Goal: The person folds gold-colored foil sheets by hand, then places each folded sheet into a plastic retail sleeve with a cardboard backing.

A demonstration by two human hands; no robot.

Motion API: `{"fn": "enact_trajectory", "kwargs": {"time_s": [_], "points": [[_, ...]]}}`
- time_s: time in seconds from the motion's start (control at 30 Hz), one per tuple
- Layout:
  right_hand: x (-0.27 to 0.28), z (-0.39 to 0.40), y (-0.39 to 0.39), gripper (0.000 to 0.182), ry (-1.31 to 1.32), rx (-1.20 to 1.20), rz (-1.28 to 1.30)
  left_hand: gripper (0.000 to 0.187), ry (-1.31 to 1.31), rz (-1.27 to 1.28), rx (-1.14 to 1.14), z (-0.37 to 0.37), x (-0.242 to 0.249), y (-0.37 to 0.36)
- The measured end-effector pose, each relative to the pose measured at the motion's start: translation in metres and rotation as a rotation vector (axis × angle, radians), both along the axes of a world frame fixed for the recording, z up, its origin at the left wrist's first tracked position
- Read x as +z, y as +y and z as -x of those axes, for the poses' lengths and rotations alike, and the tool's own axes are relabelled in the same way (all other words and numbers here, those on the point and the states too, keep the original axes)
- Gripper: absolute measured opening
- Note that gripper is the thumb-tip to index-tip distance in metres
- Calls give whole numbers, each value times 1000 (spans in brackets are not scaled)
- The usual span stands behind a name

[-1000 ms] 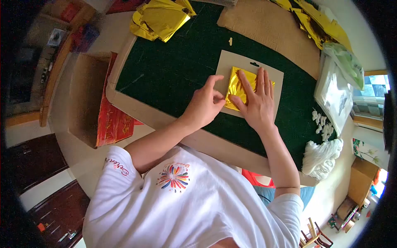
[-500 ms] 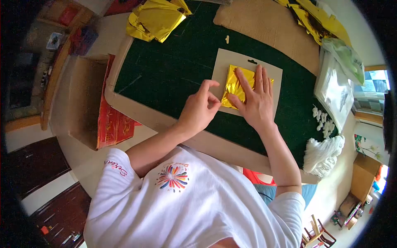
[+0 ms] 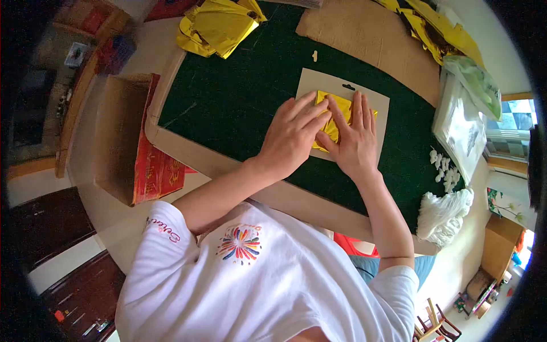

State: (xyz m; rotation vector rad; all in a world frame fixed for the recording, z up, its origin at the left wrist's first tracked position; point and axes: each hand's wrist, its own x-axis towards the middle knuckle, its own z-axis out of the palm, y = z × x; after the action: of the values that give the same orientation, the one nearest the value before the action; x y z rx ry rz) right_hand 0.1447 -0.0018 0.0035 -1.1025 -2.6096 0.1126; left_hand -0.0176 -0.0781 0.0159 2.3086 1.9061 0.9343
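Foil direction: the gold foil (image 3: 342,104) was set roughly square with the grey card (image 3: 312,78), whose slot (image 3: 348,86) was turned to the far side; its long axis could not be told, much being covered by hands.
Foil place: it was laid on the card, beneath the right hand (image 3: 357,148), its left part overlapped by the left hand (image 3: 292,134).
Right grip: fingers were spread flat on the foil, nothing clamped.
Left grip: fingers were extended; with the thumb hidden, pinching could not be told.
Surroundings: the card was borne by a green mat (image 3: 228,102); more foil (image 3: 219,25) was seen far left, plastic bags (image 3: 458,128) and white string (image 3: 446,216) right.
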Motion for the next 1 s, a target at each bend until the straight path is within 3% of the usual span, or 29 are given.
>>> {"fn": "enact_trajectory", "kwargs": {"time_s": [0.23, 0.5, 0.63, 0.8, 1.0], "points": [[2, 0, -1, 67, -39, -7, -2, 45, 139, 176, 56, 5, -26, -1], [4, -1, -1, 71, -41, -15, 26, 45, 155, 305, 87, 10, -8, 7], [3, 0, -1, 74, -41, -19, 38, 41, 3, 141, 57, 7, -16, 22], [0, 1, -1, 77, -28, -24, 50, 43, 193, 203, 75, 8, -27, 21], [-1, 0, 0, 75, -30, -21, 29, 47, 242, 251, 93, 11, -27, 21]]}}
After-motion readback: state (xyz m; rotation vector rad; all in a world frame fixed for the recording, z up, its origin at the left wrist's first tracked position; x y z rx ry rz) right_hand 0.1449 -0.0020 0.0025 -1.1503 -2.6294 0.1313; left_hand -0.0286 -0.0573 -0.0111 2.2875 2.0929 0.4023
